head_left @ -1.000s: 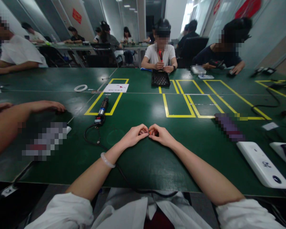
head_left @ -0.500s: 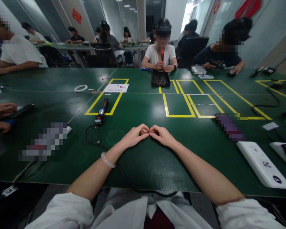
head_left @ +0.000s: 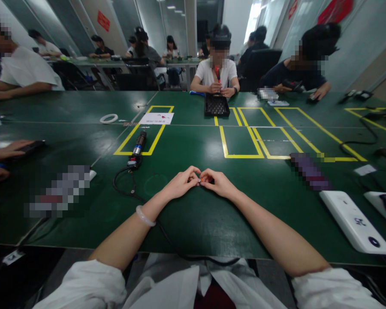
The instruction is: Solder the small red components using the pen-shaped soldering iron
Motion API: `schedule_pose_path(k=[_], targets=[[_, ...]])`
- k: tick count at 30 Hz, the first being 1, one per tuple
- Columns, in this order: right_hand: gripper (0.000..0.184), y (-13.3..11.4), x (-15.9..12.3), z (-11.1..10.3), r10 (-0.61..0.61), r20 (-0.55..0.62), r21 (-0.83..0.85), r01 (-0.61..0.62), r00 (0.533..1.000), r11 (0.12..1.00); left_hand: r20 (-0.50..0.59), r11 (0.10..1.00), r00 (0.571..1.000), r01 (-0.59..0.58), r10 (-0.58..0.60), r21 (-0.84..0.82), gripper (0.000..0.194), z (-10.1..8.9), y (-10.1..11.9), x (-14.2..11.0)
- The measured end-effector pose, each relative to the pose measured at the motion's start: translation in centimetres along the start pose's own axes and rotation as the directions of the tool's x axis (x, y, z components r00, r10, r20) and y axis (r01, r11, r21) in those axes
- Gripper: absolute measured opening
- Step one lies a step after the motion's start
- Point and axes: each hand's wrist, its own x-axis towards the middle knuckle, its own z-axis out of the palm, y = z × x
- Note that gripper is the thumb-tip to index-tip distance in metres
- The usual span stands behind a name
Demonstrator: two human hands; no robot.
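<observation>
My left hand (head_left: 182, 183) and my right hand (head_left: 219, 183) meet above the green table, fingertips pinched together. Between them is a tiny part (head_left: 199, 181) with a pale, shiny spot and a bit of orange-red; it is too small to name and mostly covered by the fingers. Both hands touch it, and I cannot tell which grips it more firmly. A translucent pale bangle (head_left: 145, 216) circles my left wrist. Left of my hands, a black and silver cylindrical tool (head_left: 138, 146) with a black cord lies on the table.
A white power bank (head_left: 355, 221) and a blurred phone (head_left: 310, 171) lie at right; another pixelated device (head_left: 62, 189) is at left. Yellow tape marks (head_left: 244, 156) cross the green table (head_left: 193, 223). Opposite, a person works above a black tray (head_left: 216, 106). A paper (head_left: 156, 118) and white ring (head_left: 108, 118) lie farther off.
My fingers have shifted slightly around the tiny part, and a pale, shiny spot now shows between them. At left, a co-worker's hands have moved on a dark object.
</observation>
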Motion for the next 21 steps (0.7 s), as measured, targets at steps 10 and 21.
schedule_pose_path(k=[10,21], targets=[[0.013,0.19,-0.01,0.13,0.005,-0.01,-0.01,-0.005,1.0,1.0,0.011,1.0,1.0,0.013,-0.013,0.022,0.029,0.01,-0.09,0.06],[0.012,0.29,-0.08,0.18,0.001,-0.011,-0.007,-0.001,1.0,1.0,0.017,0.999,1.0,0.023,-0.024,0.024,0.029,-0.05,0.17,0.05]])
